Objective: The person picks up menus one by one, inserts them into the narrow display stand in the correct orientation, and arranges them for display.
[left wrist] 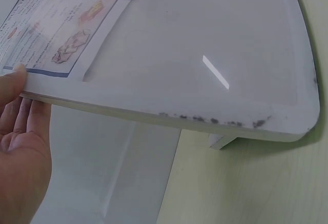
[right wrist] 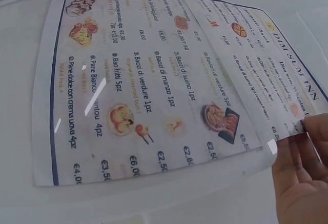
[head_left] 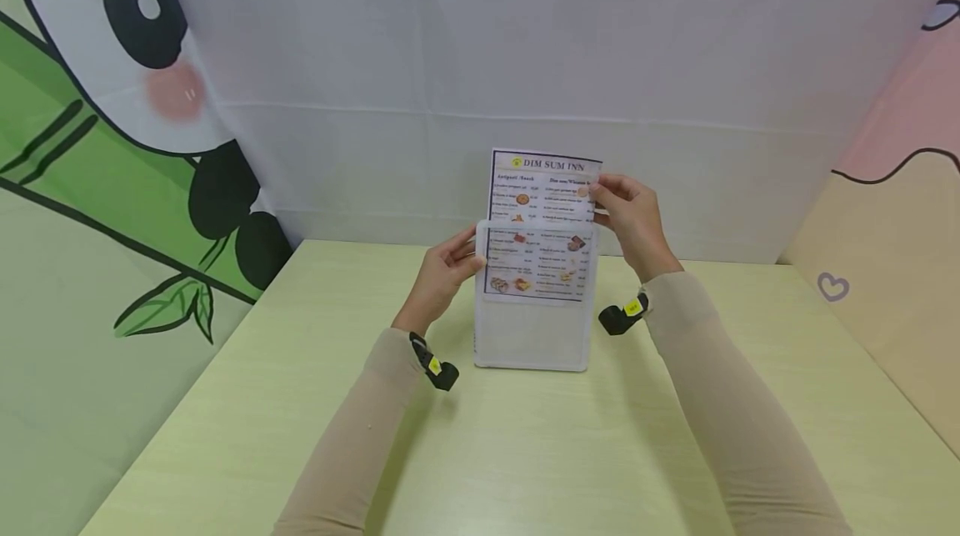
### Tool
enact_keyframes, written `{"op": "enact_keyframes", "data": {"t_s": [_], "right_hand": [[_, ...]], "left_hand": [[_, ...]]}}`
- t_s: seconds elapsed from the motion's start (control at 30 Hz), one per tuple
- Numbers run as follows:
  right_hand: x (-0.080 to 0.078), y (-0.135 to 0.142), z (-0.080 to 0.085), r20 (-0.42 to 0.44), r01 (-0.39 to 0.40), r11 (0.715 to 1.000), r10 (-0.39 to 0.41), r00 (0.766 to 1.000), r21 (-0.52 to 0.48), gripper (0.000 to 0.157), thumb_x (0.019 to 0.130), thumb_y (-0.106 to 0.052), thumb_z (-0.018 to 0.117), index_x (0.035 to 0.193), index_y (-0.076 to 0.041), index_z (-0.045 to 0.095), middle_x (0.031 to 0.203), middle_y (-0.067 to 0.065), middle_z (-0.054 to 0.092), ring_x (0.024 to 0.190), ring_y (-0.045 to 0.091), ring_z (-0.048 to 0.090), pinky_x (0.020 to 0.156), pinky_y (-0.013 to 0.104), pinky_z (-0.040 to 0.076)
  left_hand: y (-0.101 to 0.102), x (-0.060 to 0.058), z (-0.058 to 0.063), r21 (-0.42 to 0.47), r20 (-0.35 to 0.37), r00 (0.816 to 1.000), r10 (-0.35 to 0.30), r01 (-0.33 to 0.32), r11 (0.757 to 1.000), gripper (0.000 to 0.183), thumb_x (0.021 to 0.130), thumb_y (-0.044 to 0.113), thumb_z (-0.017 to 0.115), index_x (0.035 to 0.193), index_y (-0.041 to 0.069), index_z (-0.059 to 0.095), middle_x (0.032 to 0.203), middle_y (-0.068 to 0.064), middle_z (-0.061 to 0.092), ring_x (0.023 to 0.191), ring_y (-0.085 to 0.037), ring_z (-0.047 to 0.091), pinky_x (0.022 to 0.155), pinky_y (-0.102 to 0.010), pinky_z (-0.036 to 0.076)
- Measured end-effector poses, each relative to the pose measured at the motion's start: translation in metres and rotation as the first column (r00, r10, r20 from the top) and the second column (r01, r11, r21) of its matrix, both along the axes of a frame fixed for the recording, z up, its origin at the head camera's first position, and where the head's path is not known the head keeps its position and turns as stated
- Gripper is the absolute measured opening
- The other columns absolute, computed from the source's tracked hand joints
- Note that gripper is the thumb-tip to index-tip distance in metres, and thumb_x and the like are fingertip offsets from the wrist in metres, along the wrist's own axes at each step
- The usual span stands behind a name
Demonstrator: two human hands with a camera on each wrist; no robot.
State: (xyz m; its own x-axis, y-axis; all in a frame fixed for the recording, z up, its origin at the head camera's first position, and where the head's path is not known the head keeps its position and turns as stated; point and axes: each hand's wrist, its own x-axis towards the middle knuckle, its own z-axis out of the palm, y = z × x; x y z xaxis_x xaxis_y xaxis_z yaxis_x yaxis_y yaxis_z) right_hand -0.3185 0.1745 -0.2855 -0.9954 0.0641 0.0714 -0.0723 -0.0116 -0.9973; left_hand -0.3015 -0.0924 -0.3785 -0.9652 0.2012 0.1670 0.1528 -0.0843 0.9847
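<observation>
A white-framed clear sign holder (head_left: 532,338) stands upright on the table. Part-way inside it is a printed menu sheet (head_left: 543,194) headed DIM SUM INN, its upper part sticking out above the holder's top edge. My left hand (head_left: 446,273) pinches the holder's left edge, thumb in front and fingers behind, as the left wrist view shows. My right hand (head_left: 632,217) pinches the menu's right edge above the holder. In the right wrist view the menu's lower part (right wrist: 148,90) lies behind the clear front, and the right thumb sits on the paper.
The pale wooden table (head_left: 480,453) extends around the holder. Behind it hangs a white cloth backdrop (head_left: 420,102). Painted cartoon panels stand at the left (head_left: 90,269) and right (head_left: 892,269). A small support foot (left wrist: 222,141) shows behind the holder. Dark specks mark its side edge.
</observation>
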Motion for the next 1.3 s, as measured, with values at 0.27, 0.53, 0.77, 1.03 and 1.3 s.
{"op": "enact_keyframes", "data": {"t_s": [0.27,0.53,0.77,1.03,1.3], "right_hand": [[-0.0003,-0.0012,-0.0006,0.007,0.008,1.0,-0.008,1.0,-0.007,0.031,0.087,-0.021,0.06,0.116,-0.009,0.057,0.111,0.006,0.057,0.102,0.026,0.055,0.091,0.038,0.045],[0.0,-0.0007,0.0001,0.004,0.015,0.999,-0.015,1.0,0.041,0.033,0.088,-0.022,0.058,0.12,-0.014,0.054,0.108,0.006,0.059,0.094,0.021,0.058,0.085,0.033,0.048],[0.0001,-0.0015,0.0011,0.003,0.038,0.998,-0.038,0.999,0.049,0.038,0.084,-0.034,0.063,0.116,-0.015,0.056,0.106,0.004,0.058,0.091,0.02,0.056,0.078,0.029,0.05],[0.0003,-0.0017,0.0037,0.002,0.043,0.998,-0.043,0.999,0.054,0.045,0.079,-0.044,0.063,0.112,-0.014,0.059,0.106,0.004,0.057,0.09,0.019,0.054,0.079,0.029,0.05],[0.0019,-0.0012,0.008,0.002,0.03,0.999,-0.03,1.0,0.037,0.043,0.079,-0.041,0.065,0.111,-0.012,0.06,0.104,0.004,0.058,0.09,0.02,0.057,0.08,0.029,0.049]], "left_hand": [[0.0,0.0003,0.0009,-0.009,0.004,1.0,0.002,-0.002,1.0,0.057,0.085,0.008,0.062,0.136,0.024,0.043,0.129,-0.008,0.053,0.111,-0.02,0.055,0.092,-0.034,0.044],[0.0003,-0.0012,0.0002,-0.004,0.007,1.0,0.005,-0.005,1.0,0.056,0.085,0.005,0.06,0.135,0.023,0.043,0.13,-0.008,0.052,0.114,-0.02,0.053,0.092,-0.033,0.044],[0.0003,-0.0018,0.0002,0.005,0.019,1.0,0.008,-0.008,1.0,0.056,0.084,0.004,0.06,0.135,0.022,0.044,0.129,-0.007,0.053,0.113,-0.019,0.053,0.091,-0.032,0.044],[0.0005,-0.0004,0.0015,-0.002,0.02,1.0,0.006,-0.006,1.0,0.056,0.085,0.005,0.06,0.136,0.023,0.043,0.129,-0.008,0.052,0.114,-0.02,0.053,0.092,-0.033,0.044],[0.0012,0.0001,0.0041,0.01,0.03,1.0,0.006,-0.006,1.0,0.057,0.085,0.003,0.06,0.136,0.022,0.043,0.129,-0.007,0.052,0.114,-0.019,0.053,0.092,-0.032,0.044]]}}
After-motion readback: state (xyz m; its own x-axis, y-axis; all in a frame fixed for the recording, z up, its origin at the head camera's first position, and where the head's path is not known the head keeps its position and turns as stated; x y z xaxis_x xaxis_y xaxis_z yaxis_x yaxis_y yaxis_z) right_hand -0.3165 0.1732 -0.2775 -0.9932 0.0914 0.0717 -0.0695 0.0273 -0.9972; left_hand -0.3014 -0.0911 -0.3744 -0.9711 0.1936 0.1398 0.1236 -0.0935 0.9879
